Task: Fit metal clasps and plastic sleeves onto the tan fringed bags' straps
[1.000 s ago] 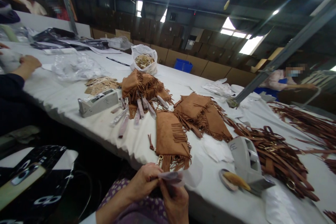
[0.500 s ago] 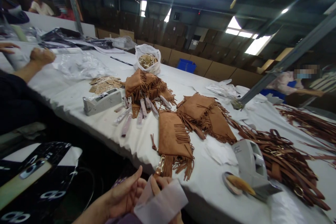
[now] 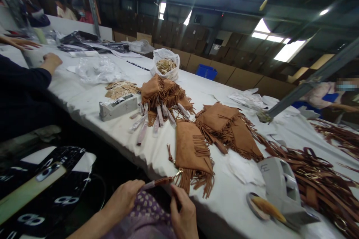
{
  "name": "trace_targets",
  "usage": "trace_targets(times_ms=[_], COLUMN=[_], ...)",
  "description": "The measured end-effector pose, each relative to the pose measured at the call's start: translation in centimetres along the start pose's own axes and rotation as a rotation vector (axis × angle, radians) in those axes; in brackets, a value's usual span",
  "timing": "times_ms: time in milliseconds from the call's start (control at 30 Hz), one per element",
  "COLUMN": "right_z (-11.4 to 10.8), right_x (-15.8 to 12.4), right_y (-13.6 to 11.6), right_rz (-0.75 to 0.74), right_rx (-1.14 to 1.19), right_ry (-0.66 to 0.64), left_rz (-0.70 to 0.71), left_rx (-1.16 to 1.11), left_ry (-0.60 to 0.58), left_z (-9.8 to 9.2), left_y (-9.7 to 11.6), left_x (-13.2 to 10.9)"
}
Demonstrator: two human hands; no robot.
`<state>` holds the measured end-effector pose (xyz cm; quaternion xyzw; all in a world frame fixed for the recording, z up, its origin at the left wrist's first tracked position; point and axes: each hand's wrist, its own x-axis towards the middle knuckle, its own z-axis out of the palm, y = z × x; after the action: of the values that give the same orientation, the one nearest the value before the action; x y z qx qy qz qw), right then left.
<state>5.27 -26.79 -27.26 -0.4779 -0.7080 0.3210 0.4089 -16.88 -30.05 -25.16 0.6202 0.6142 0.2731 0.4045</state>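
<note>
My left hand [image 3: 123, 199] pinches the paper-wrapped end of a brown strap [image 3: 158, 183] over my lap, at the table's near edge. The strap runs up to a gold clasp [image 3: 178, 173] on a tan fringed suede bag [image 3: 193, 151] lying flat on the white table [image 3: 92, 101]. My right hand [image 3: 183, 214] sits just below the strap with its fingers curled; whether it grips the strap is unclear. The white sheet of paper is out of sight.
Two grey tape dispensers [image 3: 117, 106] [image 3: 282, 188] stand left and right of the bag. Heaps of fringed bags [image 3: 165, 93] [image 3: 228, 125], wrapped straps [image 3: 151, 119], loose brown straps [image 3: 316, 179] and tissue sheets [image 3: 244, 168] lie behind. A co-worker's arm [image 3: 50, 61] rests at the left.
The white paper held open between my hands is gone from view; the strap end now looks wrapped. My hands have moved apart, and the view has shifted left.
</note>
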Motion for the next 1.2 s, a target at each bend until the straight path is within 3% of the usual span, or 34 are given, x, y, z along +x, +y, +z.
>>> trace_targets(times_ms=[67,133,233,367,467,633,733,967,1067,1200], right_z=[-0.6,-0.9,-1.0,-1.0,-1.0,-1.1,-1.2,-1.1,-1.3,-2.0], right_x=[1.1,2.2,3.8,5.4,6.3,6.8,6.7,6.3,6.5,6.8], right_y=[0.0,-0.1,-0.5,-0.7,-0.3,0.3,0.2,0.2,0.3,0.3], right_rz=[0.335,0.591,0.782,0.818,0.836,0.892,0.9,0.867,0.869,0.893], right_rx=[0.213,0.44,0.719,0.881,0.929,0.969,0.966,0.932,0.939,0.956], right_ry=[0.062,0.093,0.138,0.219,0.249,0.263,0.265,0.28,0.297,0.303], left_rz=[-0.037,-0.118,-0.191,-0.166,-0.116,-0.132,-0.15,-0.118,-0.069,0.0], left_rx=[-0.175,-0.41,-0.624,-0.77,-0.713,-0.494,-0.491,-0.587,-0.59,-0.611], left_ry=[-0.031,-0.152,-0.287,-0.303,-0.307,-0.11,-0.071,-0.109,-0.14,-0.372], left_z=[-0.5,-0.6,-0.4,-0.4,-0.4,0.7,1.9,3.9,2.8,-0.6], left_y=[0.1,0.6,1.3,1.1,0.3,-1.7,-2.4,-0.9,1.0,2.8], left_x=[0.0,-0.2,-0.8,-1.1,-0.7,0.4,1.0,3.3,3.8,3.4])
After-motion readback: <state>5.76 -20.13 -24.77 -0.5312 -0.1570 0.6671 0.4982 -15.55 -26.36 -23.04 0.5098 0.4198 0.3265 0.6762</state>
